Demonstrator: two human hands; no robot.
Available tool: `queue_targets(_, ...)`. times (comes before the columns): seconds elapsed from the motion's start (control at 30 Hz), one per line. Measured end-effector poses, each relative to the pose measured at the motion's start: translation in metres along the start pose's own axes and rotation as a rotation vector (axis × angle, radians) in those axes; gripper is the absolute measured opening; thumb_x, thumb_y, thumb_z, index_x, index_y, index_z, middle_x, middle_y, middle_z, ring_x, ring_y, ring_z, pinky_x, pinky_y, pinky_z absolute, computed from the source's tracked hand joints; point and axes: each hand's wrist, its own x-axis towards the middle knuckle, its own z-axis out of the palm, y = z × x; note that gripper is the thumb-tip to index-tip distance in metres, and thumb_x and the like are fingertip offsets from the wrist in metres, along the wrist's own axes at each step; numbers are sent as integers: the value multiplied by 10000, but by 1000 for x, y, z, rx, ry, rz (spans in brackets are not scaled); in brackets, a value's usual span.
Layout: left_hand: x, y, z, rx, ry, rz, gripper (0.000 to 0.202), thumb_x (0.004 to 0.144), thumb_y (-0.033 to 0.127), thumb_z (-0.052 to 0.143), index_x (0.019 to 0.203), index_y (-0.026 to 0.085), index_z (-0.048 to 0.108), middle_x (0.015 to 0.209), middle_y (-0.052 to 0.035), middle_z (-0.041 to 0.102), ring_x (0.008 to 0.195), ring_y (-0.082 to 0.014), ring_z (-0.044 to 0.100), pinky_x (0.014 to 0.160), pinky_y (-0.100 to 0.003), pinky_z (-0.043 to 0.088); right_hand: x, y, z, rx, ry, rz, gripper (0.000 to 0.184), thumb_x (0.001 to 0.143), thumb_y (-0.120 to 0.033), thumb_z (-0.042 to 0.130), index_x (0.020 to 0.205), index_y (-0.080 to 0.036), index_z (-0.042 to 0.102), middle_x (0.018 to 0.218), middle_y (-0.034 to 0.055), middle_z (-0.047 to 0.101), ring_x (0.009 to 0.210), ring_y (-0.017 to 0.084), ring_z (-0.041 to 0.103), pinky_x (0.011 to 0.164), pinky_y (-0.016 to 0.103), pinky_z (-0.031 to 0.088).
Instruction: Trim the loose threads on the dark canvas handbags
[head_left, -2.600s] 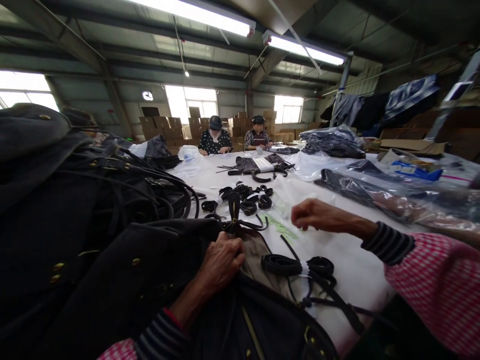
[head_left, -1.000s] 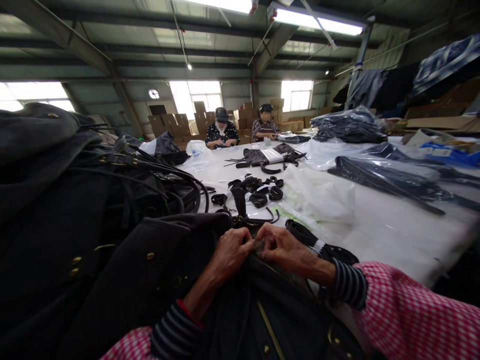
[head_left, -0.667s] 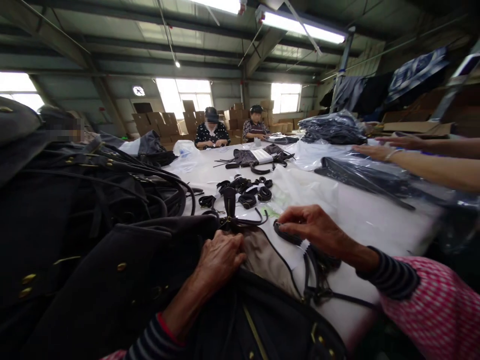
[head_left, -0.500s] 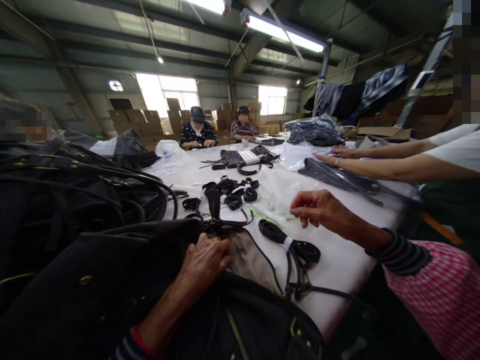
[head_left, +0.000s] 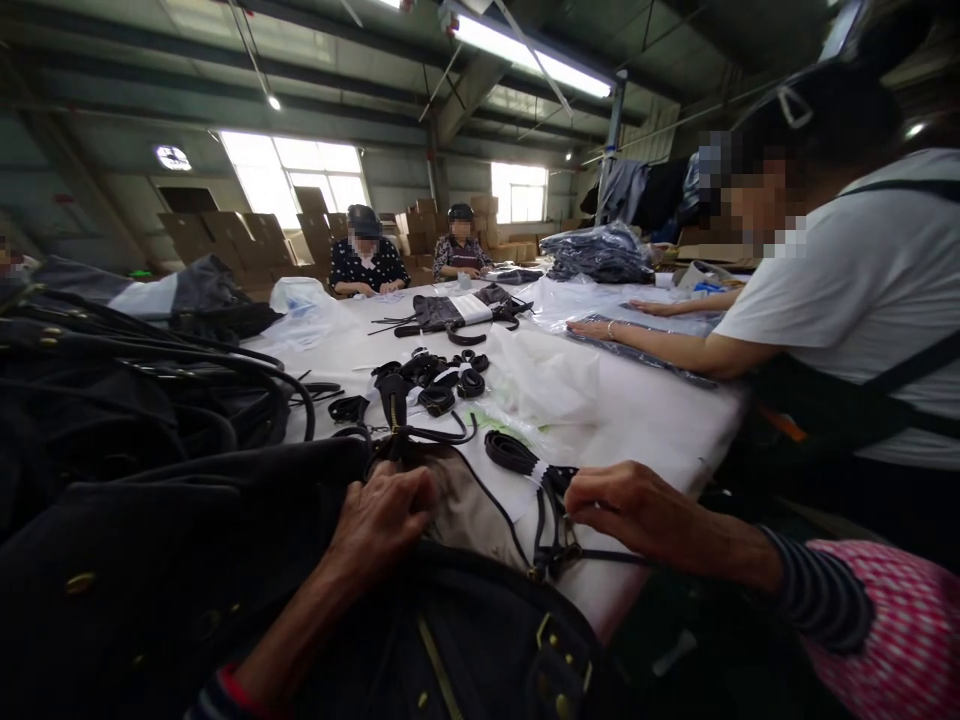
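Observation:
A black bag (head_left: 255, 530) with gold-coloured hardware lies across the near edge of the table, its beige lining (head_left: 465, 500) showing at the opening. My left hand (head_left: 390, 515) is closed on the bag's rim beside a zip end. Right of the opening, a coiled black strap (head_left: 514, 452) bound with a white band lies on the table. The curled fingers of my right hand (head_left: 630, 505) close over the strap's right-hand loop and hide it; the fingertips are partly out of sight. Metal clips (head_left: 566, 550) hang below that hand.
More coiled straps (head_left: 435, 380) lie mid-table near a folded dark bag (head_left: 454, 308). Black bags (head_left: 112, 370) are piled at left. At right a co-worker (head_left: 847, 280) presses a plastic-wrapped item (head_left: 645, 355). Two people sit at the far side.
My right hand has come down and left from above the table onto the coiled strap. My left hand stays on the bag. The view has swung right, showing more of the co-worker.

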Motion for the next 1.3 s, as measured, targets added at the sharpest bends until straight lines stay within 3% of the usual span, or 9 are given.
queue_targets(0.1, -2, 0, 0, 43, -20, 15, 158, 850, 189, 551, 954, 256, 650, 1008, -30, 690, 1109, -269, 559, 868, -412, 372, 0, -6, 1, -29, -44, -8, 167, 995, -199, 532, 901, -177, 669, 818, 11, 681, 751, 142, 642, 705, 233, 403)
queue_targets(0.23, -7, 4, -1, 236, -50, 80, 131, 909, 225, 533, 976, 232, 645, 1071, -64, 702, 1170, -329, 530, 880, -478, 368, 0, -9, 11, -122, -161, -3, 218, 980, -128, 526, 1150, -197, 645, 959, 30, 729, 834, 162, 687, 708, 237, 401)
queue_targets(0.37, -7, 9, -3, 256, -70, 63, 148, 928, 213, 505, 942, 239, 650, 1014, -51, 709, 1133, -333, 548, 849, -472, 388, 7, -7, 16, -321, -253, -84, 210, 938, -40, 469, 946, -175, 631, 856, 32, 698, 681, 146, 631, 598, 263, 327)
queue_targets(0.6, -9, 10, 1, 251, -11, 116, 204, 934, 149, 448, 872, 200, 635, 932, -69, 718, 1077, -324, 584, 874, -494, 392, 51, -15, 3, -351, 10, 63, 217, 1016, -244, 492, 834, -186, 594, 728, 19, 653, 680, 152, 613, 620, 269, 300)
queue_targets(0.73, -9, 0, 7, 74, 54, 104, 132, 923, 217, 538, 975, 238, 657, 978, -48, 713, 1081, -296, 595, 910, -481, 394, 90, -27, 26, -454, -39, 102, 204, 956, -273, 569, 775, -192, 617, 727, 29, 696, 716, 172, 651, 612, 294, 246)
queue_targets(0.83, -9, -4, 9, -77, 81, 81, 217, 900, 334, 638, 1110, 290, 665, 992, -41, 706, 1061, -293, 611, 927, -488, 404, 106, -33, 44, -510, -81, 80, 184, 935, -291, 588, 789, -196, 648, 757, 39, 723, 740, 184, 668, 605, 306, 224)
queue_targets(1.0, -9, 0, 9, -150, 98, 93, 261, 874, 492, 693, 1056, 305, 702, 978, -42, 713, 1096, -320, 594, 955, -529, 401, 115, -39, 54, -499, -74, 56, 265, 976, -360, 565, 796, -202, 679, 748, 36, 724, 755, 191, 674, 619, 304, 250)
queue_targets(1.2, -10, 3, 19, -10, 137, 126, 112, 893, 286, 638, 976, 229, 687, 972, -81, 729, 1150, -335, 569, 975, -529, 396, 119, -38, 62, -472, -93, 41, 285, 999, -360, 537, 819, -187, 675, 779, 58, 714, 795, 220, 667, 661, 305, 306)
queue_targets(1.3, -9, 3, 19, 0, 138, 94, 138, 932, 276, 585, 925, 215, 709, 945, -98, 730, 1149, -328, 581, 965, -499, 411, 112, -31, 59, -325, -75, 23, 190, 1014, -312, 489, 1009, -191, 636, 786, 31, 674, 791, 207, 645, 702, 300, 357)
